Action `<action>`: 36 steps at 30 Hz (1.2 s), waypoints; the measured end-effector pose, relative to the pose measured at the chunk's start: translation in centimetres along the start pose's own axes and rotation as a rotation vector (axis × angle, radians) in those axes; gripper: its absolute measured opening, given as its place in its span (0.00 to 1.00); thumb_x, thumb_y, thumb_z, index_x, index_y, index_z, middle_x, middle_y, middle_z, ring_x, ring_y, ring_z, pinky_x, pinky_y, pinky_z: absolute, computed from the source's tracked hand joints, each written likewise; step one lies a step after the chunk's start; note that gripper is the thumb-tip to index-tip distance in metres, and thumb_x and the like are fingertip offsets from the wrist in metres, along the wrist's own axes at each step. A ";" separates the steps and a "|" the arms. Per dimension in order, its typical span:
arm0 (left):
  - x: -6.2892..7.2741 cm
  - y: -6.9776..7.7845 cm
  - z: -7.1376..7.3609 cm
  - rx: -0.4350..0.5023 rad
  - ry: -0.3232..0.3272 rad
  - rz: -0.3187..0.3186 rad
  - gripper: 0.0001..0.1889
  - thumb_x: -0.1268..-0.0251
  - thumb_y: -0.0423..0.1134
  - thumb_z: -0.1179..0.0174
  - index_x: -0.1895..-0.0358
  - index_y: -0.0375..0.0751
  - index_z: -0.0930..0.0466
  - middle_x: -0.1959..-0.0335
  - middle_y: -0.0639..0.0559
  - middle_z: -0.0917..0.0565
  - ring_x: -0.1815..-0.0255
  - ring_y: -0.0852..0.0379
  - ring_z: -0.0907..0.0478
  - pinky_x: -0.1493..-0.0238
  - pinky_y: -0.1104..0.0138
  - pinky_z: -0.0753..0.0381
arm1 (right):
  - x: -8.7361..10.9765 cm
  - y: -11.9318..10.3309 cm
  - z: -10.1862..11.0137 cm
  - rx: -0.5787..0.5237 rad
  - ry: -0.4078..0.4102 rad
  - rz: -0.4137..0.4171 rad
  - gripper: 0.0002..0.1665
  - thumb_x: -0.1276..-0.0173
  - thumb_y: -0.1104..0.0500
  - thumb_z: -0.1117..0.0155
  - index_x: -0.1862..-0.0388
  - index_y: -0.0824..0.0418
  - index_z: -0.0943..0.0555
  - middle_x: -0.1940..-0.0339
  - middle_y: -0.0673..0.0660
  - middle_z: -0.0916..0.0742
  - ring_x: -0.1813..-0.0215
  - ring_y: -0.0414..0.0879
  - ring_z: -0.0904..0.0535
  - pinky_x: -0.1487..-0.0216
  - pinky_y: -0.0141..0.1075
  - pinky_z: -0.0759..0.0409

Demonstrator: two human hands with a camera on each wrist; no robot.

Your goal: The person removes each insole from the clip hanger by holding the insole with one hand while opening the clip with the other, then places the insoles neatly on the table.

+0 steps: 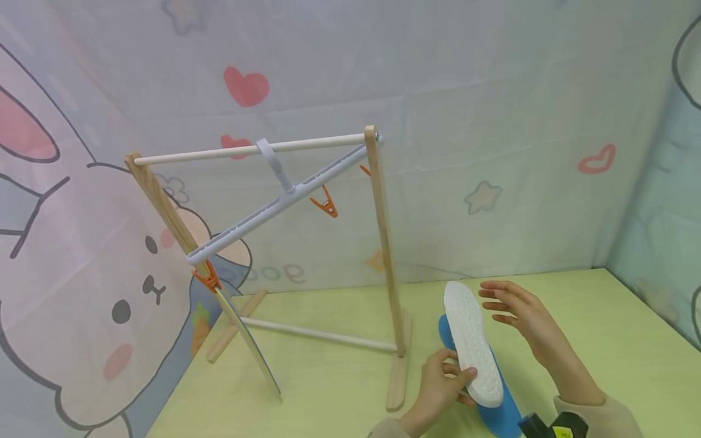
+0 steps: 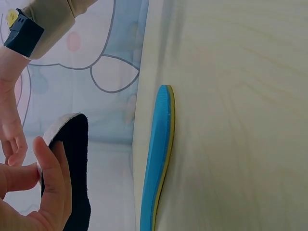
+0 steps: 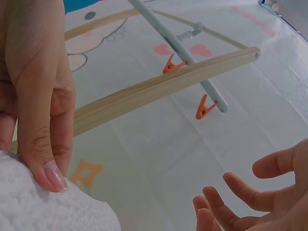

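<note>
A white, bumpy insole [image 1: 472,340] is held above the table by my left hand [image 1: 442,384], thumb on its top face and fingers beneath. Its underside [image 2: 78,168] looks dark in the left wrist view. Below it a blue insole [image 1: 506,404] with a yellow lower layer lies on the table, partly hidden by the white one. To the right of the white insole's upper end, my right hand [image 1: 526,316] is raised with fingers spread loosely, holding nothing. In the right wrist view, the left thumb [image 3: 50,173] presses the white insole's edge.
A wooden rack [image 1: 386,243] stands left of my hands. From its top rod hangs a tilted grey-white hanger bar [image 1: 263,216] with orange clips [image 1: 326,204]. The clip at its low end grips a thin insole [image 1: 249,340] seen edge-on. A printed cloth [image 1: 493,121] backs the table.
</note>
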State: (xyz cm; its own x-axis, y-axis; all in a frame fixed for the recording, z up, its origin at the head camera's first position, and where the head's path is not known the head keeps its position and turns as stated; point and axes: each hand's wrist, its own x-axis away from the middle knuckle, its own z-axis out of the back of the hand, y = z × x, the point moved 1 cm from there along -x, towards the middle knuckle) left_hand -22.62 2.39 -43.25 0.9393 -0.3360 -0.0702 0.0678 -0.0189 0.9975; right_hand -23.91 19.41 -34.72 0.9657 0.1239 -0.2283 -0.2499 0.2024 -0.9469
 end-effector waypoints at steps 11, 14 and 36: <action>0.0 -0.1 -0.3 0.006 -0.008 0.011 0.11 0.47 0.26 0.42 0.60 0.28 0.30 0.77 0.36 0.20 0.79 0.34 0.21 0.84 0.62 0.20 | 0.0 0.0 0.0 0.001 -0.002 0.001 0.23 0.29 0.46 0.60 0.42 0.57 0.33 0.56 0.32 0.24 0.53 0.33 0.25 0.54 0.30 0.27; 0.0 -0.2 -0.5 0.016 -0.005 0.013 0.10 0.47 0.26 0.42 0.61 0.28 0.30 0.78 0.38 0.20 0.79 0.34 0.21 0.84 0.62 0.20 | 0.0 0.0 0.0 0.004 -0.002 -0.002 0.24 0.29 0.46 0.60 0.41 0.57 0.33 0.56 0.32 0.24 0.52 0.34 0.25 0.53 0.31 0.27; -0.2 -1.1 -0.9 0.044 0.015 0.059 0.09 0.47 0.26 0.42 0.63 0.28 0.30 0.79 0.42 0.21 0.79 0.33 0.22 0.83 0.62 0.19 | 0.1 -0.1 -0.1 -0.002 -0.006 0.000 0.23 0.29 0.47 0.59 0.43 0.57 0.32 0.56 0.32 0.23 0.54 0.29 0.25 0.54 0.29 0.27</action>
State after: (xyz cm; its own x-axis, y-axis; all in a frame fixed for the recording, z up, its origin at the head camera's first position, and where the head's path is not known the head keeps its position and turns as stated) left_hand -22.59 3.30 -44.35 0.9460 -0.3240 -0.0114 -0.0020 -0.0408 0.9992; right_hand -23.79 19.32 -34.65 0.9653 0.1295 -0.2267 -0.2494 0.2002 -0.9475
